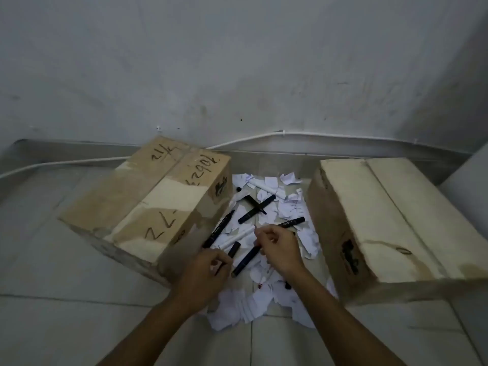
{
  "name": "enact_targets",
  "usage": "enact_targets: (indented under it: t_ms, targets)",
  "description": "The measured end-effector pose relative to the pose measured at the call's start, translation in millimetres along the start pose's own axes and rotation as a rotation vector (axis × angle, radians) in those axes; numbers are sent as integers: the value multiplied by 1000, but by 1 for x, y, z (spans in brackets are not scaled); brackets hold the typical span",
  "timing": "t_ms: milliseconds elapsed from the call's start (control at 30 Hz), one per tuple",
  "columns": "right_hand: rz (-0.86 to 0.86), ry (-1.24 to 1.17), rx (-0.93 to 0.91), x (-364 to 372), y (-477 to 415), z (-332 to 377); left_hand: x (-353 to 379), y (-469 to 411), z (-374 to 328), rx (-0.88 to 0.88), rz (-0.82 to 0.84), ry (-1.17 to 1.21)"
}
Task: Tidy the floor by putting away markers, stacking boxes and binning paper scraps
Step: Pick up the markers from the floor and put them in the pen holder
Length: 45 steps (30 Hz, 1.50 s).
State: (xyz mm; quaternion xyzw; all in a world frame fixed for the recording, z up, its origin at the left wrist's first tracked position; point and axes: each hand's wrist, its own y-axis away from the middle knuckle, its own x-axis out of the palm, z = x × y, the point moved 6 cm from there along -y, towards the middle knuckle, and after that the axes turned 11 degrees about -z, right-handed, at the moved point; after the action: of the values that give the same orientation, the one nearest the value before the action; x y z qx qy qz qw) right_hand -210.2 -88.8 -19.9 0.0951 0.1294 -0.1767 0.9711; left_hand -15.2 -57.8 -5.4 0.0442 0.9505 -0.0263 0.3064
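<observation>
Several black markers lie on a pile of torn white paper scraps (260,299) on the floor, between two cardboard boxes. The left box (148,204) has handwriting on its top; the right box (388,220) is plain and taped. My left hand (206,270) is curled by the left box's near corner, its fingers pinched on a thin black marker (219,269). My right hand (281,248) is closed over the upper end of a dark marker (244,261) that slants down to the left. A long black marker (219,228) and a white marker (236,237) lie just beyond my hands.
A grey wall rises behind the boxes, with a white cable (317,134) along its base. The floor is pale tile (66,326). More markers (257,208) lie crossed further back on the scraps. A pale surface (470,173) stands at the far right.
</observation>
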Motion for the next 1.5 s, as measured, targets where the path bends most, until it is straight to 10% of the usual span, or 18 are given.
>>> enact_targets:
  t_ms: [667,1500]
  targets:
    - [30,1114,-230,62,-169,11,60,-63,27,108,-86,-272]
    - [115,609,-456,14,-144,29,54,-66,26,44,-83,-536]
